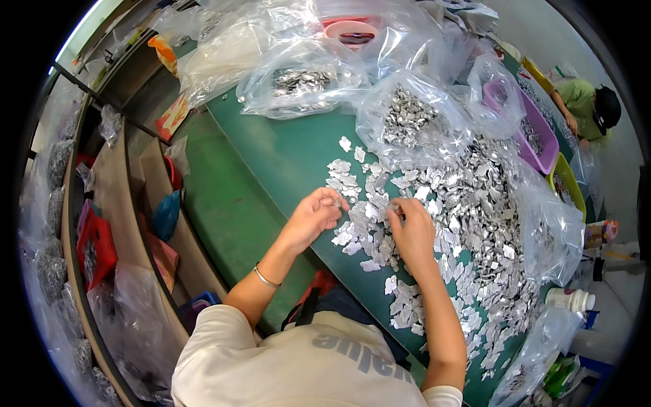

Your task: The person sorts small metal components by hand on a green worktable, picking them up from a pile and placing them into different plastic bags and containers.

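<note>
Many small flat silvery metal pieces (485, 210) with wavy outlines lie heaped and scattered over a green tabletop (264, 146). My left hand (317, 216) is above the table's near edge, its fingers closed in a pinch on a small metal piece (337, 201). To its right, my right hand (413, 232) is over the loose pieces, thumb and fingertips pinched on another metal piece mostly hidden by them. Between and below both hands, a flatter layer of pieces (366, 230) is spread out.
Clear plastic bags (305, 81) of metal parts stand along the far side. A purple basket (542, 139) and a yellow-green basket (568, 183) are at right, near a person in green (582, 102). A white bottle (569, 299) lies at lower right; shelves (108, 197) line the left.
</note>
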A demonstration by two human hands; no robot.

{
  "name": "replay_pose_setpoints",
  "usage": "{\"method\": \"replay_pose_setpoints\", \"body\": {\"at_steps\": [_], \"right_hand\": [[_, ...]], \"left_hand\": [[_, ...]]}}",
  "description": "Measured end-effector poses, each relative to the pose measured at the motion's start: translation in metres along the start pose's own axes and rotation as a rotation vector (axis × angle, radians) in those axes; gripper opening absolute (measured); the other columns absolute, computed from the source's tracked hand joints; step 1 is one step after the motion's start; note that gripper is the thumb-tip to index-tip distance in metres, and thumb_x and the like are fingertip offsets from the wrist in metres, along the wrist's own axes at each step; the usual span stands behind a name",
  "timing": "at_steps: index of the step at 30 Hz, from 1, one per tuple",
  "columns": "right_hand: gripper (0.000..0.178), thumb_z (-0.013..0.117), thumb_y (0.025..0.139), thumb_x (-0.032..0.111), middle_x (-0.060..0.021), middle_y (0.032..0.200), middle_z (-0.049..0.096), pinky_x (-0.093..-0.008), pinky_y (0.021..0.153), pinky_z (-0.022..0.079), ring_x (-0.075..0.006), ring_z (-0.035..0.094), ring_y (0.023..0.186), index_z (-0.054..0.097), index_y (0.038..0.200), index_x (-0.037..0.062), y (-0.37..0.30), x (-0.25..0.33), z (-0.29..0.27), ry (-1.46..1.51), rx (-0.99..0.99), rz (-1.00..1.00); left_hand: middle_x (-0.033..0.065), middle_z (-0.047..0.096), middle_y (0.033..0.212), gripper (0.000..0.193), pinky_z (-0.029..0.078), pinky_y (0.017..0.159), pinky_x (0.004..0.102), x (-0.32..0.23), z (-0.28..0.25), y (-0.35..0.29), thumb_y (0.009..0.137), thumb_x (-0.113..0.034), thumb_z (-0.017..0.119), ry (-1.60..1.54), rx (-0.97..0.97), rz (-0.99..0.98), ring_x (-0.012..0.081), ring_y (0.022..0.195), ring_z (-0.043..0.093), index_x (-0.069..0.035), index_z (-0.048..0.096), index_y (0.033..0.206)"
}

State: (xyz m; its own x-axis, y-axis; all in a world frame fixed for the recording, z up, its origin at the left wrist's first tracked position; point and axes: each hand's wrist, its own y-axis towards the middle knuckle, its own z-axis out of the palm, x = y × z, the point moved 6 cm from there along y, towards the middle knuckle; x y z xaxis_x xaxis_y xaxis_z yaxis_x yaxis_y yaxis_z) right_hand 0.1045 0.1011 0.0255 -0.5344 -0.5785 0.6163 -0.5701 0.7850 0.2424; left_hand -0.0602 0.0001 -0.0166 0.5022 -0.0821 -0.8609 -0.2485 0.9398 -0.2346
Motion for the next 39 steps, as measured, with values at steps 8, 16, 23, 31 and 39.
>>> {"method": "replay_pose_setpoints", "body": {"at_steps": [8,16,23,31,39], "right_hand": [[0.023,0.066,0.079,0.021,-0.0150,0.093,0.054,-0.0455,0.058,0.048,-0.0353,0.062,0.069,0.059,0.091,0.0019,0.008,0.002,0.022,-0.306,0.242,0.032],[0.023,0.068,0.078,0.024,-0.0122,0.092,0.054,-0.0428,0.057,0.049,-0.0332,0.062,0.069,0.059,0.085,0.0039,0.038,0.002,0.043,-0.344,0.155,0.047],[0.018,0.068,0.076,0.017,-0.0070,0.070,0.059,-0.0376,0.051,0.044,-0.0282,0.057,0.055,0.058,0.075,0.0028,0.048,-0.028,0.038,0.380,0.106,0.179],[0.013,0.063,0.075,0.009,-0.0135,0.084,0.064,-0.0385,0.056,0.051,-0.0297,0.065,0.068,0.060,0.085,0.0022,0.080,0.015,0.078,-0.259,0.098,-0.157],[0.014,0.066,0.075,0.009,-0.0144,0.083,0.063,-0.0399,0.059,0.051,-0.0319,0.064,0.070,0.060,0.086,0.0017,0.084,0.019,0.089,-0.466,0.195,-0.162]], "left_hand": [[0.0071,0.051,0.087,0.018,0.045,0.064,0.0318,-0.026,0.015,0.008,0.077,-0.004,0.067,1.085,-0.177,0.455,0.0219,0.077,0.053,-0.007,0.062,0.094],[0.0104,0.050,0.085,0.015,0.046,0.070,0.0405,-0.011,0.022,0.028,0.074,-0.004,0.066,1.317,-0.119,0.562,0.0308,0.083,0.055,-0.005,0.059,0.087],[0.0092,0.052,0.084,0.015,0.046,0.070,0.0391,-0.013,0.015,0.025,0.075,-0.006,0.066,1.386,-0.145,0.535,0.0299,0.080,0.056,-0.005,0.057,0.086],[0.0078,0.051,0.084,0.015,0.045,0.069,0.0373,-0.017,0.018,0.023,0.074,-0.008,0.066,1.454,-0.062,0.546,0.0273,0.081,0.055,-0.007,0.061,0.088],[0.0066,0.053,0.084,0.010,0.046,0.069,0.0338,-0.022,0.012,0.030,0.079,-0.006,0.062,1.161,-0.029,0.504,0.0228,0.083,0.056,-0.006,0.060,0.089]]}}
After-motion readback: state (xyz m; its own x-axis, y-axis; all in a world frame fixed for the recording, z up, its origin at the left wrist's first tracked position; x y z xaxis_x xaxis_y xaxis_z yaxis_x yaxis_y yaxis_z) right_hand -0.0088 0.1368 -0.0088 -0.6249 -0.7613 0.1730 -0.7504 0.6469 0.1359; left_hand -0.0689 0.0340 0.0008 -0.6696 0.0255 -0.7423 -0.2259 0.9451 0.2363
